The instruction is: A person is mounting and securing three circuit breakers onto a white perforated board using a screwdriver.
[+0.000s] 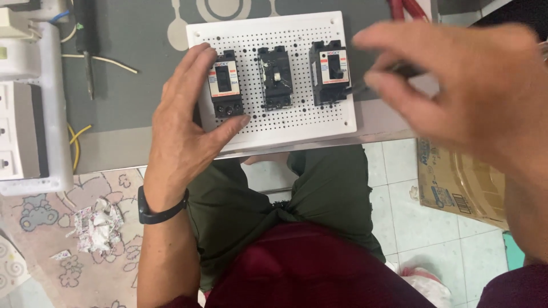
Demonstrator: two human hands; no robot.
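Observation:
A white perforated board (297,122) lies on the grey table with three black circuit breakers on it: left breaker (226,84), middle breaker (275,77), right breaker (329,71). My left hand (188,128) rests flat on the board's left edge, fingers beside the left breaker, thumb on the board below it. My right hand (456,85) is raised and blurred at the right, fingers pinched on a dark thin tool (365,85) whose tip points at the right breaker.
A screwdriver (85,45) and loose wires lie on the table at the left, next to white socket boxes (28,114). A cardboard box (462,182) stands on the tiled floor at the right. Crumpled paper (97,225) lies on the patterned mat.

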